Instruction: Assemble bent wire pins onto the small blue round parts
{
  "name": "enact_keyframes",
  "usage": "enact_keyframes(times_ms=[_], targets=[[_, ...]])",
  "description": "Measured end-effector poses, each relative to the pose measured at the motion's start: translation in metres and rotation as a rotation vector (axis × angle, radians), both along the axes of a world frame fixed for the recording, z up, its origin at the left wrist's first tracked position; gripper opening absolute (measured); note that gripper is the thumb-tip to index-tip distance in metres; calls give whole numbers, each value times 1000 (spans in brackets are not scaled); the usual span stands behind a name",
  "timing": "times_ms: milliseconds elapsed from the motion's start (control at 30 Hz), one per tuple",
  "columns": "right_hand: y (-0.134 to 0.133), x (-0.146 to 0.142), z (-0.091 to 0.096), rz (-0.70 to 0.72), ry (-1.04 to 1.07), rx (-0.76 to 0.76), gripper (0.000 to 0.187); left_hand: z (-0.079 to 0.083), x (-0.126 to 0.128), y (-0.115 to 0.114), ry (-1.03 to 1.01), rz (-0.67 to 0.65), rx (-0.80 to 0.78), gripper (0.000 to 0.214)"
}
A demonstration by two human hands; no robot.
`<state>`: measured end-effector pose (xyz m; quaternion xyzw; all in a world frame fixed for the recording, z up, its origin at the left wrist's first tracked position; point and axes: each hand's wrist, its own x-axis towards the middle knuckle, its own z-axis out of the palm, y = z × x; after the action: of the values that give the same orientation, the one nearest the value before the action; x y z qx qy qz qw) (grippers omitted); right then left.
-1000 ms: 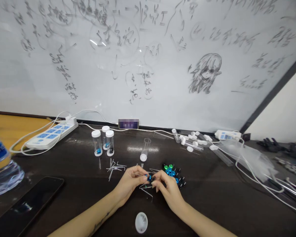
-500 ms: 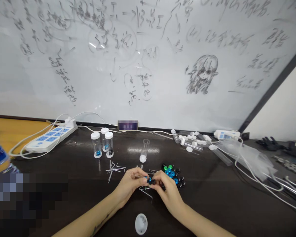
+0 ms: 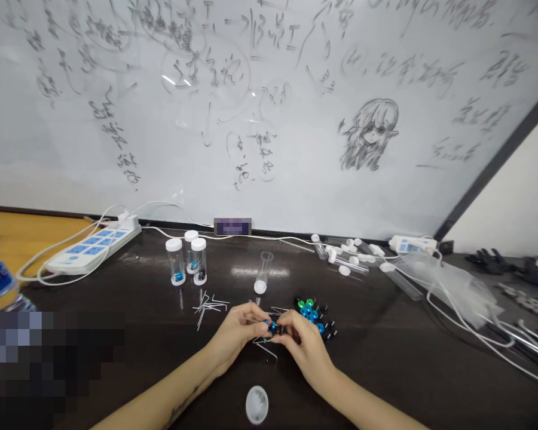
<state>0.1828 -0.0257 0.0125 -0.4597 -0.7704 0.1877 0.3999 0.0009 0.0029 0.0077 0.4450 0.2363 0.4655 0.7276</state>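
Note:
My left hand [image 3: 235, 334] is closed, thumb and fingertips pinching the blue end of a small blue and black part [image 3: 273, 326]. From the other side my right hand [image 3: 308, 345] grips its black end, fingers curled. A thin metal rod seems to lie along my left fingers; its end is hidden. Under and around the fingertips lie bent thin metal rods [image 3: 268, 351] that look like hex keys. Right of my right hand is a pile of similar blue, green and black parts [image 3: 311, 313]. Toward the front edge sits a small white round dish [image 3: 257, 405] with tiny bits inside.
Left of centre are capped clear tubes [image 3: 176, 263] with small parts inside and a heap of bent rods [image 3: 210, 306]. Another clear tube [image 3: 264, 269] stands behind my hands. Loose tubes and white caps [image 3: 344, 270], a plastic bag [image 3: 448, 286] and power strip [image 3: 94, 246] lie farther out.
Both hands keep almost the same place and grip. The blue and black part looks very slightly turned between the fingers; the view has shifted a little.

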Motion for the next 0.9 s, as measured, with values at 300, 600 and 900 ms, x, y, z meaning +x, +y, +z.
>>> enact_keyframes(times_ms=[300, 600, 900], targets=[[0, -1, 1, -1, 17, -1, 7, -1, 0, 0, -8, -4, 3, 15], [1, 0, 2, 26, 36, -60, 14, 2, 1, -1, -5, -5, -22, 15], [1, 0, 1, 48, 34, -84, 22, 2, 0, -1, 3, -12, -13, 14]])
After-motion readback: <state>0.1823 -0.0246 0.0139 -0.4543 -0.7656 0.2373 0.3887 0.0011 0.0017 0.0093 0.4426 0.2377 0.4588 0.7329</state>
